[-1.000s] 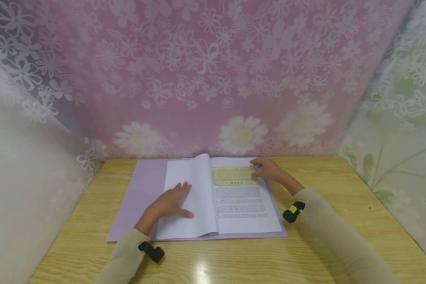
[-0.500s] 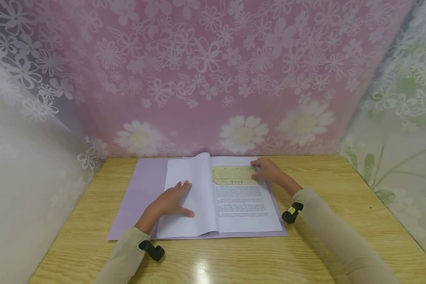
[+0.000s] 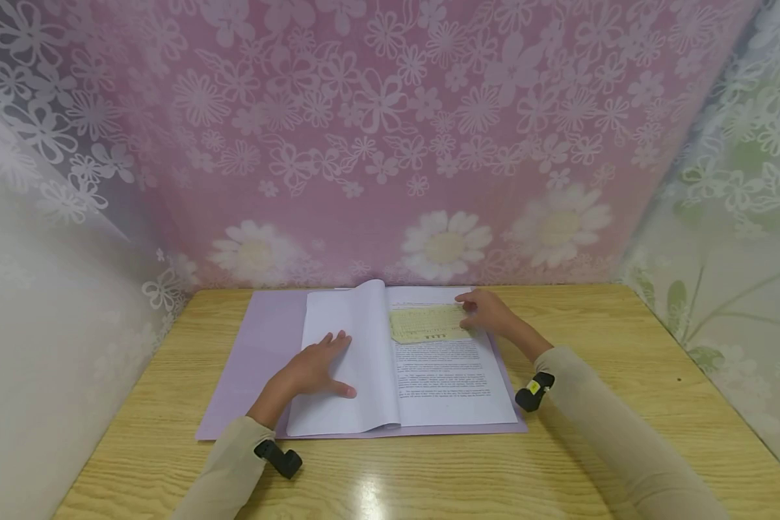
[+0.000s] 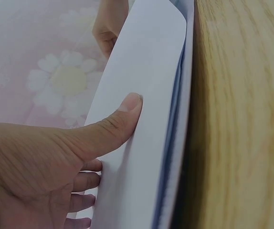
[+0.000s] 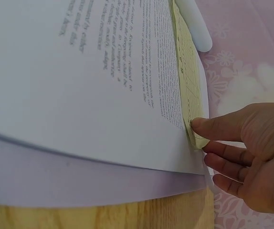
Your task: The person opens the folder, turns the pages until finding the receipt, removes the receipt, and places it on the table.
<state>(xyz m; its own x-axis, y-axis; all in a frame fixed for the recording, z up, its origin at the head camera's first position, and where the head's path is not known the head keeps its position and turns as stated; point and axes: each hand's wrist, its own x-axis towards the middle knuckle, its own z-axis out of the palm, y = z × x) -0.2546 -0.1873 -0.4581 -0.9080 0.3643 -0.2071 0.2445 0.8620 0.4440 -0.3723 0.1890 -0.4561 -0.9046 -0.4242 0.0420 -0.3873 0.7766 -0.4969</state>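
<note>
A lilac folder (image 3: 269, 339) lies spread on the table with a stack of white pages. My left hand (image 3: 312, 367) rests with fingers spread on the turned-over pages (image 3: 367, 361) at the left; its thumb (image 4: 130, 105) lies along the paper in the left wrist view. On the printed right-hand page (image 3: 455, 404) lies a pale yellow printed card (image 3: 422, 325) with a clipped lower-left corner. At the card's right end, my right hand (image 3: 490, 312) pinches it, thumb on top and the index finger underneath, as the right wrist view (image 5: 199, 138) shows.
The light wood table (image 3: 624, 375) extends around the folder. A pink flowered curtain (image 3: 390, 144) hangs right behind it, and pale flowered sheets close off both sides. Black wrist cameras (image 3: 279, 460) sit on both sleeves.
The yellow card has slid slightly toward the front of the page and tilted a little, baring a printed line above it. The left hand has stayed in place.
</note>
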